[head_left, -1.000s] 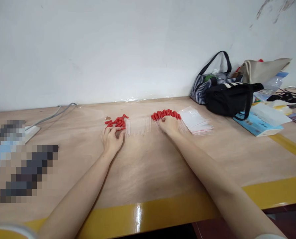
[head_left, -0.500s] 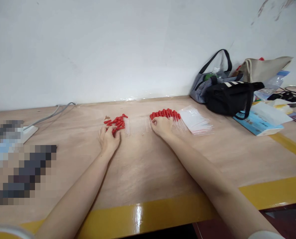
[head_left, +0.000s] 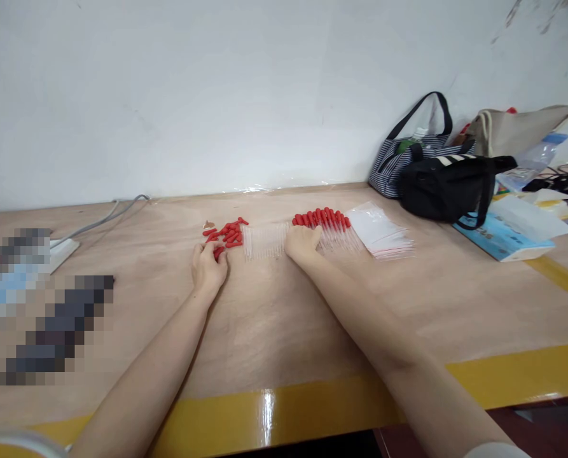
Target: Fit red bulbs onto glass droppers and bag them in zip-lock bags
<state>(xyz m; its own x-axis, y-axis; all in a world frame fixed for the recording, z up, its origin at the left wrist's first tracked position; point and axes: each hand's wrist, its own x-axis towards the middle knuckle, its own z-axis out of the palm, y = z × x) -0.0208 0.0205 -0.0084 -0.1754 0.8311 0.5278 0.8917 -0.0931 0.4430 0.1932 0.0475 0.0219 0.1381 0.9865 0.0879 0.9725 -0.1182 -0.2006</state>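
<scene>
My left hand [head_left: 207,268] is closed in a pinch on a red rubber bulb [head_left: 218,252], beside a loose pile of the same red bulbs [head_left: 229,232]. To the right of the pile lies a row of thin clear tubes [head_left: 264,242], side by side. My right hand [head_left: 303,243] is curled at the right end of this row; its fingertips are hidden, so what they pinch does not show. Just beyond it lie several tubes with red bulbs on their far ends [head_left: 322,217], lined up in a slanting row.
Clear plastic bags [head_left: 381,232] lie stacked right of the capped tubes. Further right are a striped bag [head_left: 386,168], a black bag [head_left: 446,191] and a blue tissue pack [head_left: 503,238]. A grey cable [head_left: 105,219] runs along the left; yellow tape [head_left: 226,423] edges the table.
My right hand has curled over, moving slightly left against the bare tubes, and its fingertips have gone out of sight. My left hand has drawn a red bulb slightly away from the pile.
</scene>
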